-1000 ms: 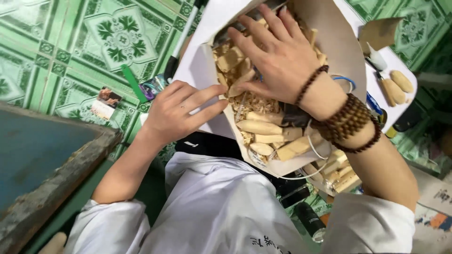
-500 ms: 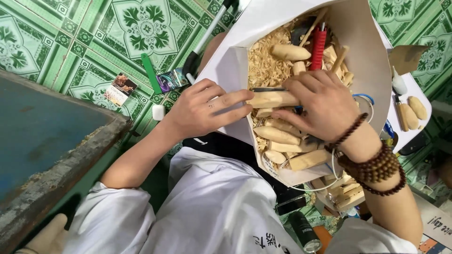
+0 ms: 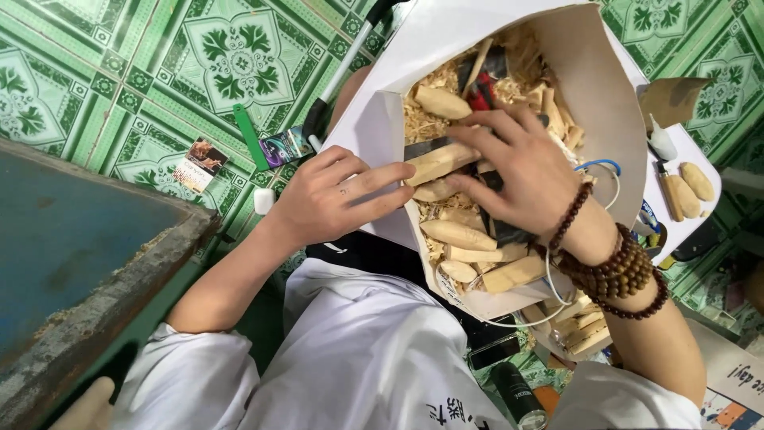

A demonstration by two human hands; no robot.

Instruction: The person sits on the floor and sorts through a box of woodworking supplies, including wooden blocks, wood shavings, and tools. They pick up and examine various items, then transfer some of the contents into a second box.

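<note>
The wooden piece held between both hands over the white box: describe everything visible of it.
The wooden piece is pale, unfinished carved wood, elongated with rounded edges, lying roughly level and tilted slightly up to the right. A dark flat blade or tool rests against its upper left end. The left hand touches its left end with the fingertips; the right hand covers its right end, hiding that part. It sits just above shavings and similar carved blanks inside the white box.

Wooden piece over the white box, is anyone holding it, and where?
Yes. Both hands hold the wooden piece: left hand fingertips at its near end, right hand over its far end, above the white box.
</note>
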